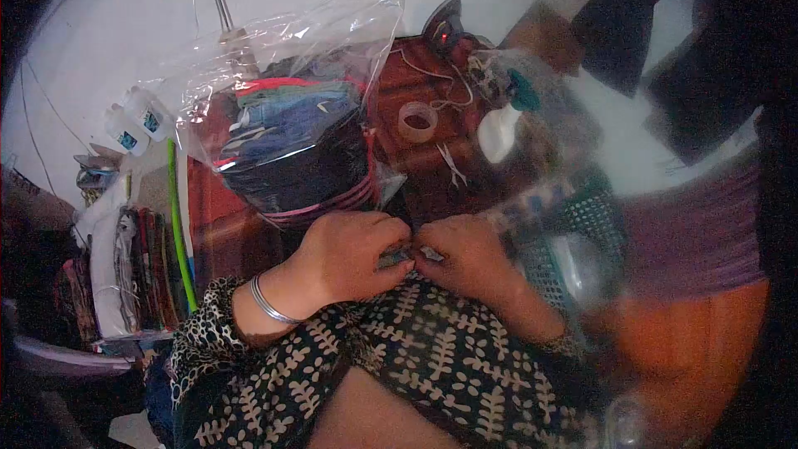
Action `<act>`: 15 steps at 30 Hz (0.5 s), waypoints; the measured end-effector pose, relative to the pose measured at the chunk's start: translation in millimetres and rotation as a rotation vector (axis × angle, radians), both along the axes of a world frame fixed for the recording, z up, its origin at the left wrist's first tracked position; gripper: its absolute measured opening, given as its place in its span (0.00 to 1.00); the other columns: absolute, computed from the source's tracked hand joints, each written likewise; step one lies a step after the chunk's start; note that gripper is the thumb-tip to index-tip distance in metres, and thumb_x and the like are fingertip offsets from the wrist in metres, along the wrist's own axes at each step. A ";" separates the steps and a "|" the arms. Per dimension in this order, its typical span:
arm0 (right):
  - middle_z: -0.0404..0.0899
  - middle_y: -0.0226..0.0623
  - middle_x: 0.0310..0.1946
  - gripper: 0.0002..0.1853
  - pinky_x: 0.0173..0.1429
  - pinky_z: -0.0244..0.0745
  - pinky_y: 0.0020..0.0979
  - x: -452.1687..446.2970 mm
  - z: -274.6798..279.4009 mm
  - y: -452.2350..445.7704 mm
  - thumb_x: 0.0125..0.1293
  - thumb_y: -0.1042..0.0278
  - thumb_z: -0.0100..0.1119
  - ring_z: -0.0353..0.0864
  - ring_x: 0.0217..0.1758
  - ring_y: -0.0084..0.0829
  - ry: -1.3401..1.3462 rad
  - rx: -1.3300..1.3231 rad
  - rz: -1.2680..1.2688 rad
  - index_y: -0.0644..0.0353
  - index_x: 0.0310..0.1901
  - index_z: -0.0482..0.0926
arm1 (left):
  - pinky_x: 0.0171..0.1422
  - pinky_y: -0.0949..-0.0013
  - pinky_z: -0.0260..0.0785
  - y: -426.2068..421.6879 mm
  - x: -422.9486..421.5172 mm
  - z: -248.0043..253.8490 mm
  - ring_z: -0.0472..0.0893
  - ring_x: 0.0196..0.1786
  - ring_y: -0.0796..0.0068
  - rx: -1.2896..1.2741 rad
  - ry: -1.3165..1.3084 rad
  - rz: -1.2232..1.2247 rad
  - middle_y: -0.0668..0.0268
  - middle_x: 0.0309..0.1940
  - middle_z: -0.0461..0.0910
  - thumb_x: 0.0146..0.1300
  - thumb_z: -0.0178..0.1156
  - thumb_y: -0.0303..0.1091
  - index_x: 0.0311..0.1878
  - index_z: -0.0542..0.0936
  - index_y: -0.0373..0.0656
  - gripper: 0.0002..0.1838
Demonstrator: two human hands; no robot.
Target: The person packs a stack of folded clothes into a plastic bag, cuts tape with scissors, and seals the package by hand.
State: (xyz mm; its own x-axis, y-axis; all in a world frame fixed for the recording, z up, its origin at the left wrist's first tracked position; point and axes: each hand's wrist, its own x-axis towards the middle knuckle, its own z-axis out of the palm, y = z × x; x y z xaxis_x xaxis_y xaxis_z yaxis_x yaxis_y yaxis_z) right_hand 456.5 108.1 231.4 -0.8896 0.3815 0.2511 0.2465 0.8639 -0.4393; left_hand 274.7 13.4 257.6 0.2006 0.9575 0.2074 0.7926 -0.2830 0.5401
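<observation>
My left hand [353,254], with silver bangles at the wrist, is closed in a pinch near my lap. Close beside it, my right hand [465,259] is closed too, the fingertips of both almost meeting. Small greyish bits show between the fingers, too dark and blurred to name. Just beyond my hands, a large clear plastic bag [287,179] holds folded clothes [299,120] in blue, black and red. Scissors [451,165] lie past my right hand, below a roll of tape [417,121].
A white spray bottle [499,133] with a green head lies right of the scissors. Farther back is an iron-like object [445,29] with a red light and cord. White bottles [137,120] and a stack of folded items [137,270] are left. A green mesh basket [586,224] is right.
</observation>
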 end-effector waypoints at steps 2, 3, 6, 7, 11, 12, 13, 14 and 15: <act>0.77 0.42 0.26 0.10 0.38 0.71 0.47 -0.3 1.2 -0.1 0.55 0.59 0.60 0.79 0.34 0.47 -0.034 -0.029 -0.016 0.56 0.32 0.75 | 0.39 0.59 0.73 0.3 -0.3 -1.4 0.80 0.36 0.57 0.025 0.005 0.006 0.61 0.31 0.80 0.54 0.63 0.40 0.35 0.80 0.45 0.10; 0.77 0.42 0.26 0.10 0.38 0.71 0.47 -0.3 1.3 -0.2 0.55 0.59 0.60 0.79 0.34 0.47 -0.034 -0.029 -0.016 0.56 0.32 0.75 | 0.40 0.59 0.73 0.8 -0.9 -3.1 0.80 0.37 0.57 0.026 0.022 -0.009 0.62 0.32 0.80 0.54 0.63 0.40 0.35 0.80 0.45 0.10; 0.77 0.41 0.26 0.10 0.38 0.71 0.46 0.5 1.7 -0.7 0.55 0.59 0.61 0.79 0.34 0.46 -0.006 -0.011 -0.022 0.55 0.31 0.75 | 0.40 0.60 0.73 1.6 -1.2 -3.3 0.80 0.38 0.58 0.015 0.039 -0.023 0.62 0.33 0.79 0.55 0.62 0.39 0.34 0.80 0.45 0.09; 0.77 0.41 0.26 0.10 0.38 0.71 0.46 0.3 0.8 -0.4 0.55 0.59 0.61 0.79 0.34 0.46 -0.012 -0.019 -0.016 0.55 0.31 0.75 | 0.40 0.60 0.73 1.8 -1.4 -3.3 0.80 0.38 0.59 0.000 0.041 -0.022 0.62 0.32 0.79 0.55 0.62 0.39 0.33 0.80 0.45 0.08; 0.77 0.41 0.26 0.10 0.38 0.72 0.46 -0.2 -6.2 0.6 0.54 0.60 0.61 0.79 0.34 0.46 0.046 -0.021 -0.003 0.56 0.32 0.75 | 0.40 0.60 0.73 3.0 -3.5 -10.0 0.80 0.37 0.59 0.047 0.041 -0.036 0.62 0.32 0.79 0.55 0.61 0.37 0.33 0.80 0.44 0.08; 0.77 0.41 0.26 0.10 0.38 0.72 0.46 -0.5 -5.8 0.6 0.54 0.60 0.61 0.79 0.34 0.46 0.045 -0.021 -0.003 0.56 0.32 0.75 | 0.40 0.60 0.73 2.9 -3.3 -8.4 0.79 0.37 0.58 0.036 0.043 -0.028 0.62 0.32 0.79 0.55 0.61 0.37 0.33 0.80 0.44 0.07; 0.78 0.40 0.26 0.10 0.37 0.72 0.46 -0.9 -5.1 0.4 0.54 0.60 0.61 0.79 0.33 0.46 0.045 -0.013 0.011 0.56 0.32 0.75 | 0.40 0.60 0.73 3.0 -3.1 -7.6 0.79 0.37 0.58 0.024 0.044 -0.020 0.62 0.32 0.79 0.54 0.61 0.36 0.33 0.80 0.44 0.07; 0.78 0.40 0.26 0.10 0.37 0.72 0.46 -1.3 -4.3 0.1 0.54 0.60 0.61 0.79 0.33 0.46 0.044 -0.006 0.024 0.56 0.32 0.75 | 0.40 0.60 0.73 3.4 -3.2 -8.2 0.79 0.37 0.58 0.023 0.044 -0.020 0.62 0.32 0.79 0.54 0.61 0.36 0.33 0.80 0.44 0.07; 0.78 0.40 0.26 0.10 0.37 0.72 0.46 -1.5 -3.2 -0.5 0.54 0.60 0.61 0.79 0.33 0.46 0.044 -0.006 0.024 0.56 0.32 0.75 | 0.39 0.60 0.72 4.1 -3.5 -9.6 0.79 0.36 0.57 0.010 0.022 -0.012 0.61 0.32 0.79 0.53 0.61 0.35 0.33 0.80 0.43 0.07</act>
